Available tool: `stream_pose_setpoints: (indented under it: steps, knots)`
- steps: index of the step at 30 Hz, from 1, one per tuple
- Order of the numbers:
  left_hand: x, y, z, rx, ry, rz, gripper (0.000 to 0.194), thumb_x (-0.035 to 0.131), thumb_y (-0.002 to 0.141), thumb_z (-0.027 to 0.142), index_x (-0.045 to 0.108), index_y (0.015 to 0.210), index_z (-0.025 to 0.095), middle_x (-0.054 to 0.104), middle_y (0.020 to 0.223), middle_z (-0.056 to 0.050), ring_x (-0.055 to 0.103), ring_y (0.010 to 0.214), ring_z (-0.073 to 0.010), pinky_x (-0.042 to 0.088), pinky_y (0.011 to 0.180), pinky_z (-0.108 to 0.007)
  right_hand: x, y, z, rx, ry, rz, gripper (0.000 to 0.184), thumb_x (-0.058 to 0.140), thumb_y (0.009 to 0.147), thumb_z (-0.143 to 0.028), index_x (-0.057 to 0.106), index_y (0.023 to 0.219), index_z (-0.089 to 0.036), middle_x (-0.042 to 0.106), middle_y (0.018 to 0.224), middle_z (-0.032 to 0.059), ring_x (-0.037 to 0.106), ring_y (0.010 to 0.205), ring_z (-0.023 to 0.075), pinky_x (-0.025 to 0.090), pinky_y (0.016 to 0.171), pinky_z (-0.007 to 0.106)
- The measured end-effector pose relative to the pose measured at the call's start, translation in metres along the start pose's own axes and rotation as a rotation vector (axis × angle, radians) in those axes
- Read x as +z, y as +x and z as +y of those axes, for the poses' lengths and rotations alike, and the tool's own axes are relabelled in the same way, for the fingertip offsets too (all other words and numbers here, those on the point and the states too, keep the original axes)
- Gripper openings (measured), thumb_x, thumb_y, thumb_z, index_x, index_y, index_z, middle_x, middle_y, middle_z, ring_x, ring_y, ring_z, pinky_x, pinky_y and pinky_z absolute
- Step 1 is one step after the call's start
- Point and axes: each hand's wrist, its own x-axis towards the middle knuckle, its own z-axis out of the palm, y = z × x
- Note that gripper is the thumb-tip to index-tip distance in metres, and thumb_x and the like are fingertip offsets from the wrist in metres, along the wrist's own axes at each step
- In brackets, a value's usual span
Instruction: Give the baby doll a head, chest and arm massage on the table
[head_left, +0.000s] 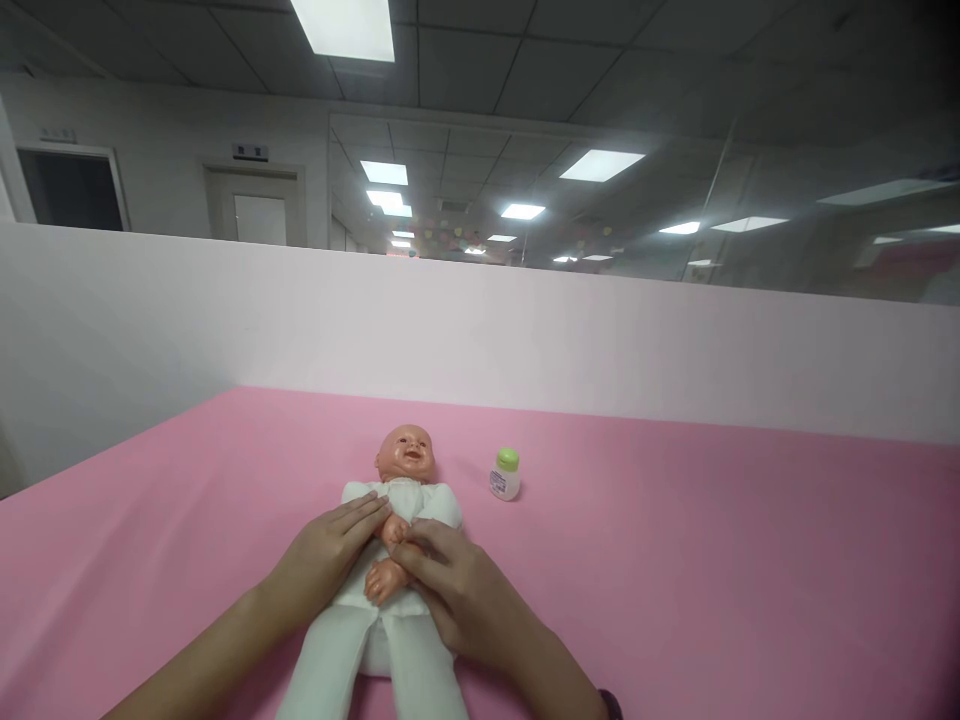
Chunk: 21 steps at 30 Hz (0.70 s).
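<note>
A baby doll (409, 492) with a smiling plastic head and a white cloth body lies on its back on the pink surface. Its two small plastic hands are folded together over its belly. My left hand (330, 555) rests along one side of the doll's torso, fingers stretched out flat and touching its arm. On the other side, my right hand (469, 590) closes thumb and fingers round the doll's arm near the wrist. Part of that arm is hidden under my fingers.
A small clear bottle (505, 478) with a green cap and a label stands just right of the doll's head. Behind rises a white padded wall (600, 340); the pink sheet (712, 560) spreads over the surface. Large windows and a door (260, 215) lie beyond.
</note>
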Motion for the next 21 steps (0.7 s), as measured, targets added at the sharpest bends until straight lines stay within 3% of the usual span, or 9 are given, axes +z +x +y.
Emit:
stream_pose_setpoints:
  steps: [4,7,11,14,18,21]
  knots:
    - [-0.002,-0.001,-0.002,-0.083,-0.089,0.049,0.044,0.048,0.096,0.02,0.048,0.14,0.023,0.063,0.135,-0.006,0.062,0.123,-0.0184,0.054,0.103,-0.032,0.005,-0.006,0.008,0.012,0.009,0.105,0.057,0.046,0.089,-0.004,0.045,0.142,-0.024,0.055,0.129,0.0116,0.055,0.12,0.0206,0.052,0.101,0.037]
    - [-0.004,-0.003,-0.004,-0.29,-0.258,0.132,0.04,0.05,0.096,0.028,0.049,0.137,0.026,0.066,0.131,-0.005,0.064,0.118,-0.0191,0.055,0.099,-0.032,0.006,-0.009,0.015,0.088,0.047,0.315,0.048,0.046,0.091,-0.008,0.048,0.136,-0.023,0.057,0.127,0.0117,0.055,0.121,0.0212,0.052,0.101,0.039]
    - [-0.006,-0.001,-0.013,-0.71,-0.526,0.364,0.04,0.054,0.093,0.042,0.05,0.13,0.028,0.06,0.135,-0.006,0.058,0.124,-0.0248,0.049,0.104,-0.041,0.001,-0.004,0.018,0.363,0.29,0.669,0.035,0.053,0.095,-0.027,0.053,0.129,-0.021,0.058,0.131,0.0129,0.056,0.123,0.0233,0.049,0.104,0.043]
    - [-0.004,0.001,-0.025,-0.962,-0.726,0.553,0.043,0.057,0.089,0.046,0.047,0.126,0.027,0.056,0.136,-0.008,0.056,0.125,-0.0262,0.049,0.102,-0.043,-0.003,-0.001,0.023,0.61,0.463,0.964,0.047,0.057,0.092,-0.043,0.05,0.132,-0.02,0.052,0.142,0.0143,0.054,0.127,0.0255,0.049,0.103,0.043]
    - [0.003,-0.002,-0.041,-1.171,-0.778,0.652,0.041,0.064,0.08,0.043,0.047,0.113,0.025,0.06,0.119,-0.007,0.059,0.113,-0.0233,0.051,0.088,-0.035,-0.002,-0.01,0.045,0.917,0.522,1.224,0.059,0.062,0.084,-0.054,0.048,0.131,-0.02,0.053,0.14,0.0129,0.058,0.122,0.0269,0.051,0.099,0.043]
    - [0.011,-0.009,-0.049,-1.185,-0.802,0.678,0.029,0.066,0.075,0.037,0.05,0.094,0.023,0.059,0.086,0.0,0.061,0.081,-0.0171,0.049,0.066,-0.027,0.005,-0.023,0.071,0.975,0.571,1.302,0.061,0.062,0.079,-0.051,0.05,0.129,-0.017,0.06,0.129,0.014,0.063,0.113,0.0276,0.056,0.09,0.041]
